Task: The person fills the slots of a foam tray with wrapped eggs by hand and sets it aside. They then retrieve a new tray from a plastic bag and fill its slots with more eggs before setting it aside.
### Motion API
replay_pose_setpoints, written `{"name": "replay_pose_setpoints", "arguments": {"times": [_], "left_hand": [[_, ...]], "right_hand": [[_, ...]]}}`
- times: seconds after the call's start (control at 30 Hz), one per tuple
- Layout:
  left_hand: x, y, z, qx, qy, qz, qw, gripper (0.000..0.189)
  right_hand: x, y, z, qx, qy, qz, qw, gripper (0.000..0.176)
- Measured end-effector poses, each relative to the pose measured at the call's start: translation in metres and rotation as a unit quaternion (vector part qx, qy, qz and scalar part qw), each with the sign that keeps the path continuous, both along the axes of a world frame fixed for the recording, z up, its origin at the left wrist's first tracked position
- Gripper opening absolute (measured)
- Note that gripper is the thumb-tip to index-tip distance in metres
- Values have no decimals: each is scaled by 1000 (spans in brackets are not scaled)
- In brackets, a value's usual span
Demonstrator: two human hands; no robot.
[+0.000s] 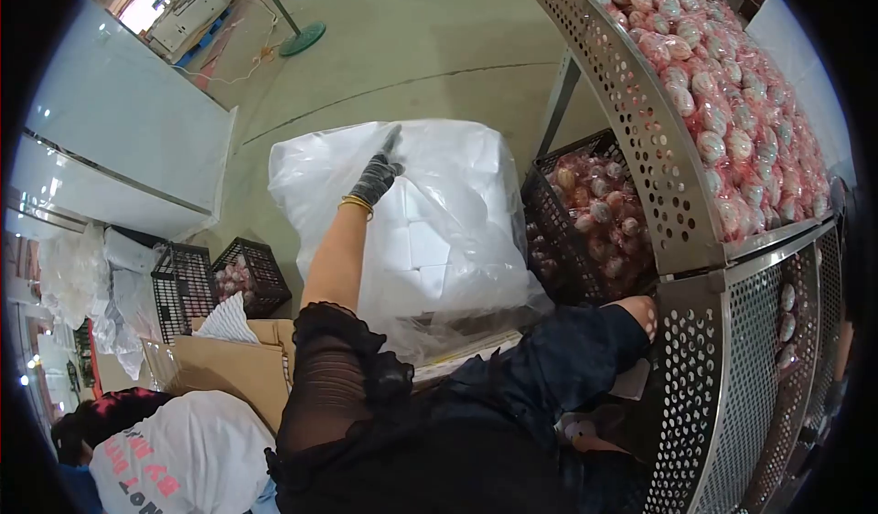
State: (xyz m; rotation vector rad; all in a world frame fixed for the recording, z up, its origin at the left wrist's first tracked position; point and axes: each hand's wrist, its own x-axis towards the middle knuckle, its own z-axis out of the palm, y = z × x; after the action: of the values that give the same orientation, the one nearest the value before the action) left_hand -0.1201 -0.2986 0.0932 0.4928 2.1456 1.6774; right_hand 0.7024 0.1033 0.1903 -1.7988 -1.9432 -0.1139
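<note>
My left hand (375,179), in a dark grey glove with gold-coloured bangles at the wrist, reaches forward over a large clear plastic bag (302,171). It touches the film near the far side, one finger stretched forward and the thumb apart to the right. Through the plastic show white blocks or boxes (426,242) packed side by side. Wrinkled film hangs loosely over the near side of the load. Nowhere in the picture does my right hand appear.
A perforated metal bin (631,84) at the right holds many wrapped round items (713,102) in reddish film. Below it stands a black crate (585,262) with similar items. On the left are a cardboard box (229,368), crates (251,276) and a person in a white shirt (187,450).
</note>
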Motion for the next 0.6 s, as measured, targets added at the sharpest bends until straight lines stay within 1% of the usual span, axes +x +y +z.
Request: {"name": "replay_pose_setpoints", "arguments": {"times": [0.03, 0.07, 0.1, 0.17, 0.2, 0.23, 0.27, 0.3, 0.33, 0.37, 0.4, 0.47, 0.53, 0.6], "left_hand": [[-4, -14, -11, -126, 148, -10, 981, 69], [-11, -33, -29, -247, 290, -21, 925, 61], [-9, -43, -37, -381, 202, -59, 900, 58], [15, -60, -63, -452, 83, -10, 888, 60], [36, -74, -86, -396, 52, 76, 914, 66], [44, -93, -118, -441, 21, 70, 894, 72], [58, -103, -131, -528, -48, 93, 843, 77], [74, -106, -122, -546, -120, 88, 825, 79], [88, -118, -137, -491, -164, 175, 838, 77], [87, -146, -188, -397, -177, 222, 873, 73], [90, -154, -209, -372, -180, 235, 880, 73], [89, -148, -227, -374, -184, 231, 879, 73], [69, -123, -246, -369, -187, 229, 881, 73], [56, -101, -255, -369, -196, 234, 878, 73]], "right_hand": [[-3, 1, -2, -4, -2, -1, 1000, 39], [-3, 3, -2, -6, -2, 1, 1000, 39], [-5, 4, -3, -7, -3, 1, 1000, 39], [-5, 3, -2, -5, -3, -5, 1000, 38], [-4, 4, -1, -4, -5, -8, 1000, 38], [-4, 3, -1, -7, -5, -9, 1000, 38], [-5, 3, -1, -8, -8, -8, 1000, 38], [-5, 3, 0, -7, -7, -9, 1000, 38], [0, 3, 0, -5, -6, -14, 1000, 38], [3, 0, -1, 1, 0, -24, 1000, 37], [11, -5, 0, 12, 8, -38, 999, 37], [22, -22, 7, 29, 11, -74, 997, 37], [23, -43, 12, 38, 12, -114, 993, 37], [19, -53, 17, 44, 17, -138, 989, 36]]}}
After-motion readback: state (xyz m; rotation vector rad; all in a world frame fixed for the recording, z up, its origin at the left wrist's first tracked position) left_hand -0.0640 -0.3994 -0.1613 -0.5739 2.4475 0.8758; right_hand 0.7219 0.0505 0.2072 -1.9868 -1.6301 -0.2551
